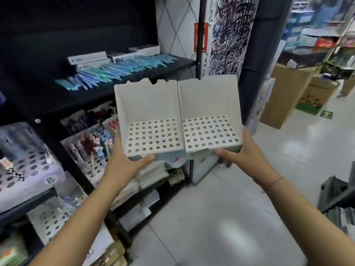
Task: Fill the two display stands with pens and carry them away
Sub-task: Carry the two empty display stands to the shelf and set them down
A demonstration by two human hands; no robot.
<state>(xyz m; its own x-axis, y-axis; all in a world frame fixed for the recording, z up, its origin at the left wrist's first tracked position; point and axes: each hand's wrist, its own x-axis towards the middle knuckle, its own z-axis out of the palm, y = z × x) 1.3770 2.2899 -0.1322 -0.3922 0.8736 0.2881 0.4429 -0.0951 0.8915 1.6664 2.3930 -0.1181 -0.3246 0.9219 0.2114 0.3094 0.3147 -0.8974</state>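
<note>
Shop floor (pixel 211 217) of pale tiles, black shelf (pixel 178 63) bearing what look like blue pens (pixel 115 72). My left hand (pixel 124 162) grips the left display stand (pixel 148 106), my right hand (pixel 247 152) the right display stand (pixel 209 98).

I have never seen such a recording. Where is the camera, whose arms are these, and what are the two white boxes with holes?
There is no machine: the camera sits on a person's head and looks forward and down, so both bare arms are that person's own. The left hand grips the left display stand at its front, and the right hand grips the right display stand. The stands are held side by side in the air, and their round holes are all empty. Loose blue and green pens, meant for those holes, lie on the dark shelf behind.
</note>
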